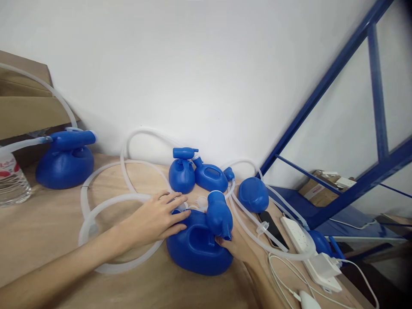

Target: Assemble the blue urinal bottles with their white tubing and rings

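A blue plastic urinal bottle (196, 253) with a moulded handle sits on the table in front of me. My left hand (161, 216) lies over its upper left end, fingers spread and touching it. A blue funnel-like spout piece (219, 214) with a pale rim leans against the bottle's upper right. My right hand (236, 246) grips the bottle's right side, thumb showing by the spout's narrow tip and the other fingers mostly hidden. Clear hose (119, 201) loops across the table left of the bottle. Small whitish parts (201, 201) lie just behind it.
More blue bottles (210, 178) stand along the wall, another (66, 165) at left beside a clear water bottle (13, 180) and cardboard box (25, 107). On the right are a phone (273, 231), hoses, a power strip (309, 253) with cables, and a blue metal frame (378, 94).
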Action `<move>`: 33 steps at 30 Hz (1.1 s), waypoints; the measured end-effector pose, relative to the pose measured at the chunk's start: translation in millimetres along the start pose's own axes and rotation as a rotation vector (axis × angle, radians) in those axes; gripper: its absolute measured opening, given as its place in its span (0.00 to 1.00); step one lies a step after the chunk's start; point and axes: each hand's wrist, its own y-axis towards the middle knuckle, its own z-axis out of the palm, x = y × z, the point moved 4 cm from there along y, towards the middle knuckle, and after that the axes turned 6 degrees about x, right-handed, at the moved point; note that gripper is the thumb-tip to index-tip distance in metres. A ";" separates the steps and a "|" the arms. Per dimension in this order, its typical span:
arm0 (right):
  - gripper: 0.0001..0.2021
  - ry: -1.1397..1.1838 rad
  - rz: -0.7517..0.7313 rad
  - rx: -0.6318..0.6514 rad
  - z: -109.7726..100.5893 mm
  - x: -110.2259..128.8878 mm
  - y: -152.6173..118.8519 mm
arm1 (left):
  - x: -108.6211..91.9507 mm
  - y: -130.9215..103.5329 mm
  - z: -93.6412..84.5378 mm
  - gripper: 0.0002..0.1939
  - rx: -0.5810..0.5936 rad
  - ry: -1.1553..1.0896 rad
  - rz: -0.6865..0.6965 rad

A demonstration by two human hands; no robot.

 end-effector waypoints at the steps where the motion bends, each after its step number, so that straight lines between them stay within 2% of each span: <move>1: 0.31 0.007 -0.008 0.006 0.4 0.9 0.1 | 0.4 0.2 2.1 0.17 -0.017 0.003 -0.011; 7: 0.26 0.052 -0.064 0.029 1.8 11.4 3.2 | -3.1 5.3 9.3 0.15 -0.209 -0.073 -0.144; 11: 0.22 0.061 -0.100 0.033 1.2 22.5 4.7 | -6.7 11.5 7.9 0.12 -0.222 -0.145 -0.261; 17: 0.17 0.021 -0.130 0.027 -1.0 33.8 4.5 | -8.0 11.9 2.7 0.08 -0.247 -0.174 -0.233; 20: 0.15 0.027 -0.143 0.011 -0.1 31.0 3.9 | -4.3 10.2 4.7 0.09 -0.228 -0.217 -0.215; 24: 0.07 -0.018 -0.112 0.006 -0.1 30.0 1.6 | 1.4 8.2 11.0 0.08 -0.129 -0.316 -0.255; 27: 0.05 -0.047 -0.107 0.030 -1.0 36.0 0.4 | 1.5 6.7 9.9 0.06 -0.153 -0.299 -0.303; 30: 0.07 -0.046 -0.106 0.045 0.3 40.7 0.8 | -1.0 7.7 6.2 0.05 -0.142 -0.217 -0.318; 33: 0.16 -0.003 -0.119 0.039 3.7 41.0 1.6 | 0.4 10.2 2.5 0.04 -0.065 -0.207 -0.297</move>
